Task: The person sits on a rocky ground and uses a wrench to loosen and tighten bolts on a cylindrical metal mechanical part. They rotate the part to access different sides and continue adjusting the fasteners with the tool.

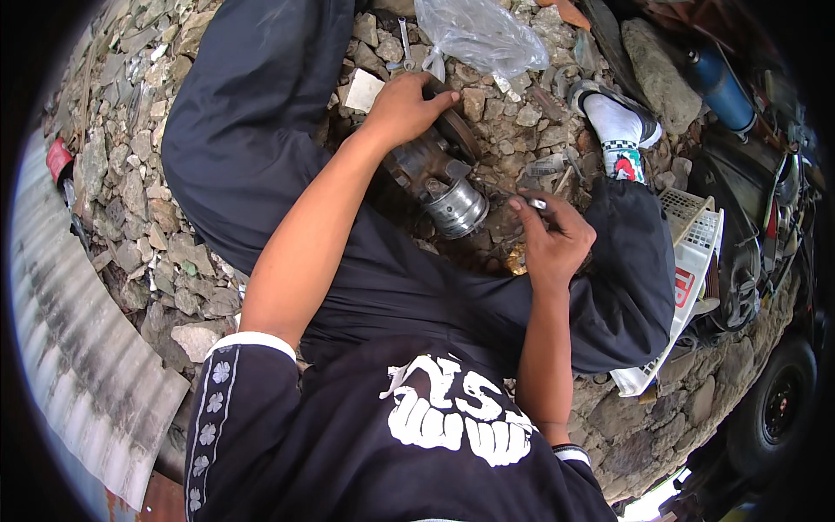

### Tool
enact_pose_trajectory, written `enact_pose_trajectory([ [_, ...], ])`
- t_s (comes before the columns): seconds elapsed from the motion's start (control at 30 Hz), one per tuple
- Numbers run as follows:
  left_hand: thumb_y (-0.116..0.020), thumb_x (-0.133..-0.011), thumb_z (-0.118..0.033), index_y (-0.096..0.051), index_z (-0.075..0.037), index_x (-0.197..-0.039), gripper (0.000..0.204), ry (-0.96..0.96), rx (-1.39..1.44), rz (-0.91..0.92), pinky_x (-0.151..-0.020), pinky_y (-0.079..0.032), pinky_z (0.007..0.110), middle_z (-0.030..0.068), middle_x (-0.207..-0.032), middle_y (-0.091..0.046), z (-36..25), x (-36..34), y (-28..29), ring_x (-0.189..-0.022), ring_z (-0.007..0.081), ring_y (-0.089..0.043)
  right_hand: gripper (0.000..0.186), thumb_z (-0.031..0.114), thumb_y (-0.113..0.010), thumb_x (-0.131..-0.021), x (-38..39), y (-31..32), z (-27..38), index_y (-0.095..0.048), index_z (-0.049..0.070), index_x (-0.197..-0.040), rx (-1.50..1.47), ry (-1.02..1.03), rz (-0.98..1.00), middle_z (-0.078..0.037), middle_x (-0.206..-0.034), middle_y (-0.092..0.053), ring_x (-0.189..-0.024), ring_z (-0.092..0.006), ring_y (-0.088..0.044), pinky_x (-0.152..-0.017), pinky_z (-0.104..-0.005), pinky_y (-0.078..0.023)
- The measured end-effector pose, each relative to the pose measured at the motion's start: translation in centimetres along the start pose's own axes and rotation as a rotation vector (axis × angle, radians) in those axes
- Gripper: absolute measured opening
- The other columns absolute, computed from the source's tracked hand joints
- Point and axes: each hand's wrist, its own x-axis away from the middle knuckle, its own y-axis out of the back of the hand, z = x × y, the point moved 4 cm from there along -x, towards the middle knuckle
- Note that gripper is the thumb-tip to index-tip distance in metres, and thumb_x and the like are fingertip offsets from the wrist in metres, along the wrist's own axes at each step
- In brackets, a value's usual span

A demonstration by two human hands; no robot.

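Observation:
Between my legs lies a greasy metal machine part with a shiny, grooved, piston-like cylinder [458, 211] at its near end. A rusty brown disc [457, 132] stands at its far right side. My left hand [407, 109] is closed over the top edge of that disc, thumb stretched along it; its other fingertips are partly hidden. To the right of the cylinder, my right hand [557, 237] is closed on a slim metal tool [537, 204]. Its rounded shiny end shows at the thumb, but its exact kind is unclear.
Loose stones cover the ground. A wrench [405, 39] and a clear plastic bag [483, 36] lie beyond the part. At right are a white plastic crate [687, 287], a blue cylinder [724, 91] and a tyre [777, 404]. Corrugated sheeting [83, 331] borders the left.

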Motion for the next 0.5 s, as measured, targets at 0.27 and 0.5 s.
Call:
enact_pose_trajectory([
  [0.27,-0.072,-0.093,-0.048,-0.072,0.004,-0.114,0.057,-0.008,-0.053,-0.007,-0.091,-0.053,0.043,0.0241,-0.105,-0.075,0.1,0.0,0.0,-0.102,0.0384,-0.072,0.018,0.01,-0.09,-0.076,-2.4,-2.7,1.9,-0.079,0.0,-0.085,0.065,0.138,-0.079,-0.011,-0.076,-0.076,-0.063,-0.0216,-0.072,-0.059,-0.0305,-0.053],
  [0.5,-0.073,-0.091,-0.046,-0.071,0.01,-0.109,0.059,0.002,0.053,0.005,-0.097,-0.051,0.049,0.0317,-0.109,-0.07,0.1,0.0,0.0,-0.109,0.0462,-0.067,0.016,0.01,-0.089,-0.077,-3.7,-4.6,2.8,-0.077,0.002,-0.083,0.076,0.283,-0.111,-0.011,-0.077,-0.076,-0.064,-0.0231,-0.073,-0.059,-0.0312,-0.053],
])
